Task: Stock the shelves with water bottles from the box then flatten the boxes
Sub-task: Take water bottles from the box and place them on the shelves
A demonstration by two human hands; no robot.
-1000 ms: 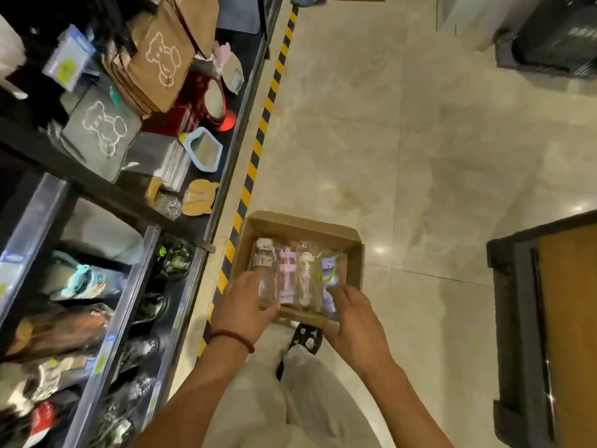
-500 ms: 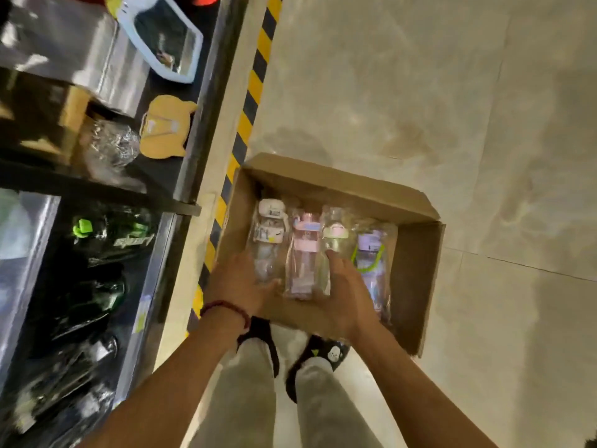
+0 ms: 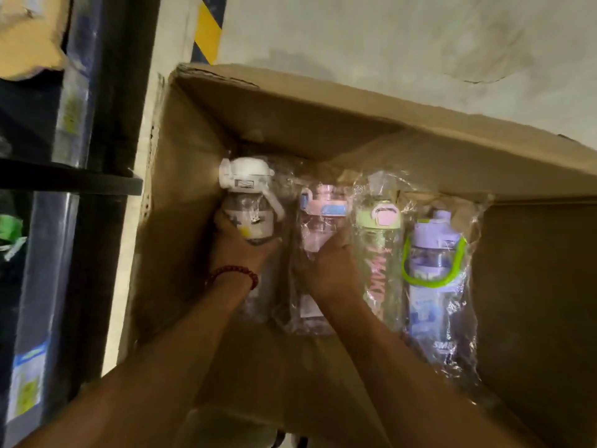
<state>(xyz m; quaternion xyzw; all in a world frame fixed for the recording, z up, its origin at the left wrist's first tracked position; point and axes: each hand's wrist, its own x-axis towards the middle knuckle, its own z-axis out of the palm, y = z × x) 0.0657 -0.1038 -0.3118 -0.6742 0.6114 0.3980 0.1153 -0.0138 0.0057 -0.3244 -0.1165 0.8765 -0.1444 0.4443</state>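
An open cardboard box (image 3: 290, 111) sits on the floor beside the shelf unit. Several plastic-wrapped water bottles lie side by side in it. My left hand (image 3: 239, 250) grips the white-capped bottle (image 3: 247, 195) at the left end. My right hand (image 3: 329, 270) grips the pink-capped bottle (image 3: 318, 218) beside it. To the right lie a green-and-pink-capped bottle (image 3: 379, 253) and a purple bottle (image 3: 434, 253) with a green strap, both untouched.
The dark shelf unit (image 3: 80, 189) with price labels runs down the left edge, with a green item (image 3: 9, 227) on a lower shelf. A yellow-and-black stripe (image 3: 206, 27) marks the tiled floor (image 3: 387, 43) beyond the box.
The view has dropped much closer to the box. Both hands have reached deeper in and closed around the white-capped and pink-capped bottles.
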